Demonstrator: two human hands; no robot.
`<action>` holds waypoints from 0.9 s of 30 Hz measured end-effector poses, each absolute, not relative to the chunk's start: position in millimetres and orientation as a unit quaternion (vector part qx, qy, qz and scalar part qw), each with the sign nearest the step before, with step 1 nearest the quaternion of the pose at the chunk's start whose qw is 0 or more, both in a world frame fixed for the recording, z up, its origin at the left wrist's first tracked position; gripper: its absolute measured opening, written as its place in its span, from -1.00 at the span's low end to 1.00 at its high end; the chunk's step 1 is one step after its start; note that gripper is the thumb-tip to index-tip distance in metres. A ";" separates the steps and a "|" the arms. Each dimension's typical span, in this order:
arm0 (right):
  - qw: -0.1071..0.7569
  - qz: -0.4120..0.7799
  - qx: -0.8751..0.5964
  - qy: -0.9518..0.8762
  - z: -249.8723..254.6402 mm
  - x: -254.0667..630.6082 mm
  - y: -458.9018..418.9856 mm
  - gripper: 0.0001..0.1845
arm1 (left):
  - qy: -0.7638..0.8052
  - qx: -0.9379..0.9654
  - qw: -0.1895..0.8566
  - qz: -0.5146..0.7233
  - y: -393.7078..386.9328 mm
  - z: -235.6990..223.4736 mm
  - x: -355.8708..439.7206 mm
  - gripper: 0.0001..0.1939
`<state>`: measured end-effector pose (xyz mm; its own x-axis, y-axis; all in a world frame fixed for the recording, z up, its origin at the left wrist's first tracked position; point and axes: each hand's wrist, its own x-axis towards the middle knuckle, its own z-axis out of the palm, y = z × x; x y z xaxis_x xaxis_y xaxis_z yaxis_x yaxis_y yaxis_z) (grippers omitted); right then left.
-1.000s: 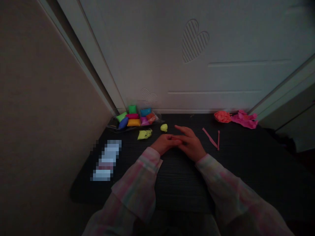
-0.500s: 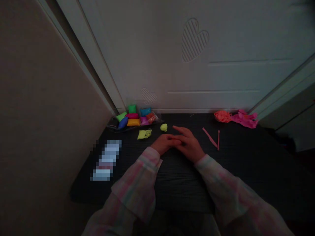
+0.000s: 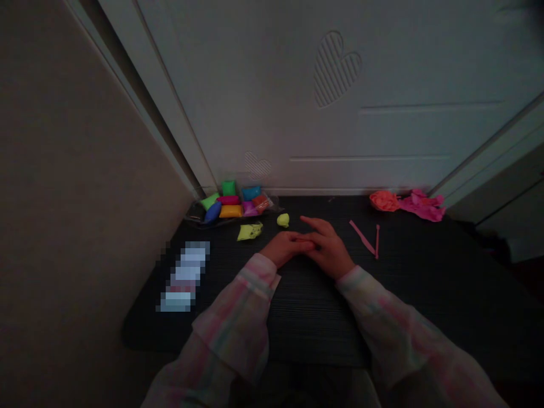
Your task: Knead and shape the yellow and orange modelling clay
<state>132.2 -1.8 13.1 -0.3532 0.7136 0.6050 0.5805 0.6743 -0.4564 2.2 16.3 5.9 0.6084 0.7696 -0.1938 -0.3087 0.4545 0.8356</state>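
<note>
My left hand [image 3: 283, 248] and my right hand [image 3: 329, 247] meet over the middle of the dark table. The right hand's fingers lap over the left fingertips, closed together there, while its index finger stretches out to the far left. Whatever is pressed between them, if anything, is hidden. Just beyond the hands sits a small yellow lump of modelling clay [image 3: 283, 220]. A crumpled yellow clay packet [image 3: 250, 231] lies to its left. Right of my right hand is a thin pink strip, bent in a V [image 3: 364, 240].
A clear bag of colourful clay packets [image 3: 230, 211] lies at the back left. A blurred-out bright rectangle [image 3: 185, 277] is at the left on the dark table [image 3: 314, 334]. Orange crumpled material [image 3: 385, 200] and pink crumpled material [image 3: 422, 205] lie at the back right, before a white panel [image 3: 263, 85].
My right hand has shifted very slightly, its index finger a little further right. The hands stay together and the things on the table have not moved.
</note>
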 end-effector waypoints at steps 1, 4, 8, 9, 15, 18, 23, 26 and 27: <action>0.410 0.081 -0.395 -0.818 13.2 132.3 -1.7 -0.80 | 0.290 0.403 0.800 0.336 16.4 5.8 2.0 -0.78; 0.415 0.085 -0.397 -0.814 12.6 132.5 -1.2 -0.80 | 0.286 0.407 0.800 0.335 16.7 5.6 1.7 -0.79; 0.409 0.094 -0.397 -0.817 10.2 134.3 0.9 -0.75 | 0.261 0.399 0.815 0.330 17.1 5.1 1.9 -0.75; 0.408 0.095 -0.396 -0.817 9.5 134.8 1.5 -0.74 | 0.261 0.396 0.817 0.329 17.1 4.9 2.0 -0.75; 0.415 0.082 -0.393 -0.817 8.9 134.9 3.0 -0.79 | 0.260 0.394 0.818 0.328 17.0 4.7 2.0 -0.75; 0.417 0.093 -0.393 -0.814 9.6 134.6 2.4 -0.77 | 0.266 0.393 0.817 0.326 17.0 5.3 1.4 -0.76; 0.424 0.110 -0.405 -0.803 9.8 136.7 1.8 -0.72 | 0.264 0.380 0.816 0.346 17.3 6.0 -0.7 -0.78; 0.427 0.108 -0.409 -0.799 9.7 137.9 2.2 -0.76 | 0.264 0.373 0.820 0.346 16.9 7.2 -0.7 -0.78; 0.426 0.108 -0.409 -0.799 9.7 138.0 2.3 -0.77 | 0.264 0.370 0.821 0.345 16.7 7.6 -0.5 -0.78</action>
